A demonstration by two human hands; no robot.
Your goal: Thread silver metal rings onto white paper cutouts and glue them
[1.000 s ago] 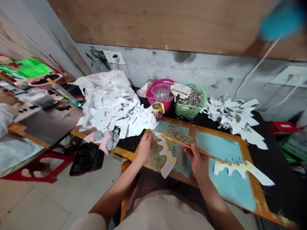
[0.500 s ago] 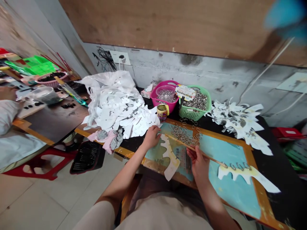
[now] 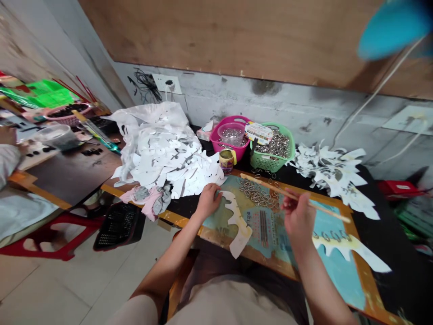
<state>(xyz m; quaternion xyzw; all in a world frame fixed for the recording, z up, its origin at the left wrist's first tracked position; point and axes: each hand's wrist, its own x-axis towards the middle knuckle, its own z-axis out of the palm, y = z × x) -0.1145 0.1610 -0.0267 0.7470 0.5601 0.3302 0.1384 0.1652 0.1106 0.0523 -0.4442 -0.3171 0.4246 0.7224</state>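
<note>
Where a framed painted board [image 3: 363, 275] lies on a black table [image 3: 406, 253], the left hand [image 3: 208, 201] rests flat at the edge of a white paper cutout [image 3: 238, 221], while the right hand [image 3: 297, 219], nearer the heap of metal rings [image 3: 259, 196], pinches a thin wooden stick [image 3: 304, 199] slanting up-left above them.

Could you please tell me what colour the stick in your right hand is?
The stick is pale tan, best seen in the head view.

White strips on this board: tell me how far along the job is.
Done: white cut-outs piled at both sides; one strip carries rings. In hand: the left hand pins a bare strip; the right hand holds a wooden stick. Left: loose metal rings on the board, more in the green basket.
</note>
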